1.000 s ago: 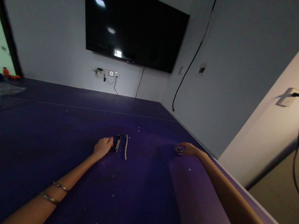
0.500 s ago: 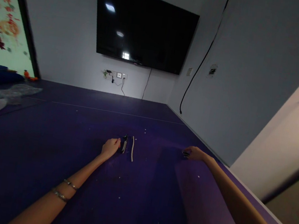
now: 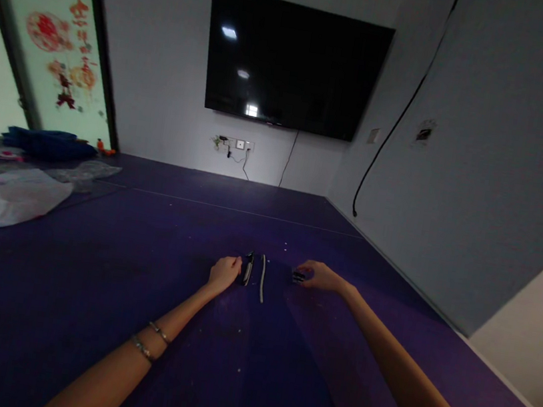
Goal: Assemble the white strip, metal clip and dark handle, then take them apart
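My left hand [image 3: 225, 273] is closed, its curled fingers at the near side of a small, narrow dark object with a pale stripe [image 3: 248, 271]. That object stands on the purple surface, and what kind it is I cannot make out. Just to its right, apart from it, lies a thin, slightly bent pale strip [image 3: 262, 280]. On the other side of the strip, my right hand [image 3: 320, 276] pinches a small dark piece with light bands [image 3: 298, 277] between thumb and fingers, low over the surface.
Small white specks dot the purple surface [image 3: 168, 364]. At the left lie a white sheet [image 3: 14, 198], clear plastic [image 3: 87, 171] and a dark blue bundle [image 3: 50, 144]. A television [image 3: 295, 65] hangs on the far wall; a black cable [image 3: 396, 127] dangles at the right.
My right hand has moved left with the banded piece, closer to the pale strip. My left hand stays beside the dark object. The view has turned left.
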The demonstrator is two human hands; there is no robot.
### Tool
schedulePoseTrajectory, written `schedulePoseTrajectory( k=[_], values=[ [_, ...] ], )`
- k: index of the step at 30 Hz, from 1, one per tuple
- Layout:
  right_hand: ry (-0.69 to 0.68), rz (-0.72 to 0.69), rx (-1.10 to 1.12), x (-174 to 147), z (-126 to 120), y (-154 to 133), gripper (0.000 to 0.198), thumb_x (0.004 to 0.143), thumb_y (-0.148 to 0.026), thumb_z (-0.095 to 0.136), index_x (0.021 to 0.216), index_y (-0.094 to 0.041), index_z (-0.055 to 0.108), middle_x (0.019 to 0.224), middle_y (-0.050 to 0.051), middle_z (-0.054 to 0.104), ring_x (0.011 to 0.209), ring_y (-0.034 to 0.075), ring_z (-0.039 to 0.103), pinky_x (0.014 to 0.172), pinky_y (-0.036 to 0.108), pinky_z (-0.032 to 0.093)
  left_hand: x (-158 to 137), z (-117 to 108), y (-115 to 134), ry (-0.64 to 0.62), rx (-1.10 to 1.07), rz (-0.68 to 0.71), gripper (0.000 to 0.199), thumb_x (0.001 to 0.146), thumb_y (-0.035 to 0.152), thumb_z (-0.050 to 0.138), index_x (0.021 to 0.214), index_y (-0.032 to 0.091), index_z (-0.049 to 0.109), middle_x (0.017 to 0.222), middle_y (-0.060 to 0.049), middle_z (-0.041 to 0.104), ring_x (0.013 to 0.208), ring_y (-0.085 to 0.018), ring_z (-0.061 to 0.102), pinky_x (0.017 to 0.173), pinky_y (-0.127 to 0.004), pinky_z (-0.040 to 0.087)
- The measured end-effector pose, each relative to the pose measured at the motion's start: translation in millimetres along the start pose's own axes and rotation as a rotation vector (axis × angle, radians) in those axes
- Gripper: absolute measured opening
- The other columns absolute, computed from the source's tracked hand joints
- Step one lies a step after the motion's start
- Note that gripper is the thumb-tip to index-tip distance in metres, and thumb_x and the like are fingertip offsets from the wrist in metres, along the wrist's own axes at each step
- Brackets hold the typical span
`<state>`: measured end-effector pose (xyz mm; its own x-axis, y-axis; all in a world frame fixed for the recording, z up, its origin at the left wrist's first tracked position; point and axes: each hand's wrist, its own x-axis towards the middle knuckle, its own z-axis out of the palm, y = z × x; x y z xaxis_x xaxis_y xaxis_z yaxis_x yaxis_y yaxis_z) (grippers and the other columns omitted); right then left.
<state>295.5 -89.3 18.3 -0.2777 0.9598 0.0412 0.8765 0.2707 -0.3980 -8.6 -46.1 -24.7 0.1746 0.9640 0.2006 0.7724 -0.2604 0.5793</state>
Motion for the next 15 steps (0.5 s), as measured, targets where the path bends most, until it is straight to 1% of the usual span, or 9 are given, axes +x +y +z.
schedulePoseTrajectory(
  k=[3, 7, 12, 15],
  values=[
    [-0.02, -0.046, -0.023, 15, 8, -15, 0.05, 0.062, -0.028, 0.065, 0.111, -0.016, 0.061, 0.11, 0.007, 0.062, 0.1, 0.019, 0.056, 0.087, 0.028, 0.041, -1, 0, 1, 0.003, -0.004, -0.008, 0.049, 0.088, 0.039, 0.027, 0.063, 0.02, 0.064, 0.073, -0.004, 0.068, 0.072, -0.017, 0.062, 0.061, -0.023, 0.037],
    [-0.037, -0.086, -0.039, 27, 18, -25, 0.05, 0.065, -0.031, 0.064, 0.113, -0.016, 0.06, 0.114, 0.007, 0.061, 0.104, 0.019, 0.055, 0.09, 0.027, 0.039, -1, 1, 1, 0.008, -0.006, -0.004, 0.049, 0.088, 0.039, 0.027, 0.062, 0.02, 0.064, 0.071, -0.004, 0.067, 0.072, -0.017, 0.062, 0.06, -0.023, 0.037],
    [-0.091, -0.101, -0.049, 37, 24, -32, 0.046, 0.068, -0.031, 0.063, 0.112, -0.017, 0.061, 0.114, 0.007, 0.061, 0.105, 0.02, 0.055, 0.09, 0.029, 0.039, 0, 2, -1, 0.011, -0.009, 0.002, 0.049, 0.088, 0.039, 0.027, 0.063, 0.02, 0.064, 0.072, -0.004, 0.067, 0.072, -0.017, 0.062, 0.06, -0.024, 0.037],
    [-0.104, -0.102, -0.032, 41, 27, -32, 0.042, 0.069, -0.029, 0.062, 0.11, -0.019, 0.062, 0.113, 0.006, 0.062, 0.105, 0.021, 0.055, 0.09, 0.031, 0.039, 1, 3, -1, 0.011, -0.008, 0.001, 0.048, 0.088, 0.038, 0.028, 0.064, 0.02, 0.065, 0.072, -0.004, 0.068, 0.072, -0.017, 0.062, 0.061, -0.023, 0.037]
  ],
)
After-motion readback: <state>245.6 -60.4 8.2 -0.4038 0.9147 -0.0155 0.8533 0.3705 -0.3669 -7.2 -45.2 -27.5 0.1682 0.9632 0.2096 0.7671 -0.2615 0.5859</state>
